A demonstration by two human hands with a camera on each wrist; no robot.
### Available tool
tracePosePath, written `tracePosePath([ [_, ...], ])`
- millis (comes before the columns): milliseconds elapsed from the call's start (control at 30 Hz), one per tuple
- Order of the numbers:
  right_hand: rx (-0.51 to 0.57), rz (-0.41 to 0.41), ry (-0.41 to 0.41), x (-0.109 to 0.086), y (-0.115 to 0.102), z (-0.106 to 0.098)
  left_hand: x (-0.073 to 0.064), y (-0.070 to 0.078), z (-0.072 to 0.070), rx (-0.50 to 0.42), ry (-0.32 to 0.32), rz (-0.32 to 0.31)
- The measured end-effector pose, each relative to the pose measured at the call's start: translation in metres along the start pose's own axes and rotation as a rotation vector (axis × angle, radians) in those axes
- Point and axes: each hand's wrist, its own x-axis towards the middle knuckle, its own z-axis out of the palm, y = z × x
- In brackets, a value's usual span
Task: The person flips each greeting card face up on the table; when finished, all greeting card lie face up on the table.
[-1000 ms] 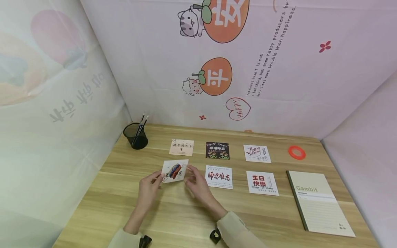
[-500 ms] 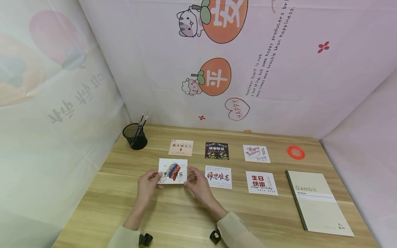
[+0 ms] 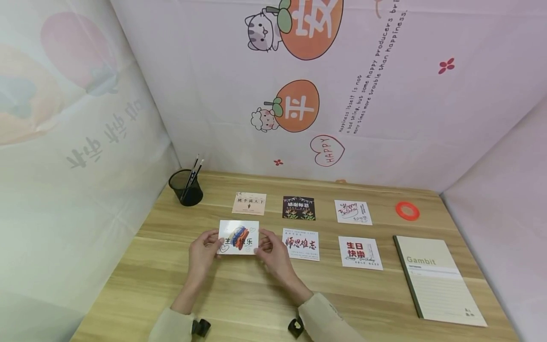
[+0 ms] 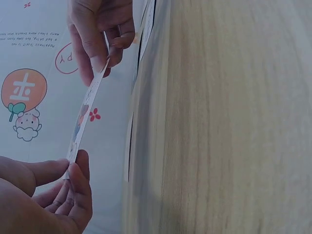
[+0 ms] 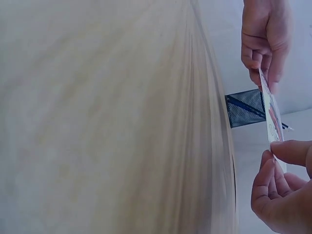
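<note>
A white greeting card (image 3: 238,237) with a blue and orange brush-stroke print and dark lettering is held up above the table. My left hand (image 3: 202,251) pinches its left edge between thumb and fingers. At the lower right corner, my right hand (image 3: 275,256) pinches it too. Both wrist views show the card edge-on, raised off the wood; in the left wrist view the left hand (image 4: 53,195) is the nearer one, and in the right wrist view the right hand (image 5: 285,187) is. Just right of my right hand lies a white card with red lettering (image 3: 301,244).
Behind lie a beige card (image 3: 249,204), a black card (image 3: 298,208) and a Happy Birthday card (image 3: 353,212). Another birthday card (image 3: 361,252) lies right, near a notebook (image 3: 440,280) and an orange-red ring (image 3: 407,211). A mesh pen cup (image 3: 186,188) stands back left.
One second ago the card was tilted, with my right fingers looser at its edge. Now it is level and faces the head camera, pinched on both sides. The other cards stay put.
</note>
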Motion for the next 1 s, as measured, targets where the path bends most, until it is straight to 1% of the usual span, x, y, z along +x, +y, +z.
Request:
tracePosePath([
  [200, -0.018, 0.021, 0.037, 0.001, 0.001, 0.001, 0.0, -0.003, 0.0, 0.004, -0.045, 0.007],
  [333, -0.026, 0.028, 0.053, 0.002, 0.002, 0.002, 0.001, -0.007, 0.0, 0.073, -0.074, 0.003],
  [467, -0.059, 0.028, 0.065, 0.004, 0.004, 0.002, 0.003, -0.008, -0.001, 0.158, -0.107, 0.021],
  [533, -0.067, 0.019, 0.069, 0.004, 0.005, 0.002, 0.004, -0.008, -0.001, 0.162, -0.115, 0.035],
  [633, -0.07, 0.024, 0.065, 0.005, 0.005, 0.002, 0.006, -0.007, -0.001, 0.132, -0.116, 0.04],
  [733, -0.08, 0.043, 0.037, 0.006, 0.003, 0.002, 0.008, -0.007, -0.001, 0.121, -0.106, 0.037],
  [833, -0.094, 0.074, 0.012, 0.007, 0.002, 0.003, 0.011, -0.007, -0.001, 0.135, -0.091, 0.029],
  [933, -0.105, 0.084, 0.006, 0.008, 0.002, 0.003, 0.014, -0.007, 0.0, 0.152, -0.085, 0.031],
  [1000, -0.107, 0.079, 0.006, 0.009, 0.003, 0.003, 0.015, -0.007, 0.001, 0.185, -0.09, 0.043],
])
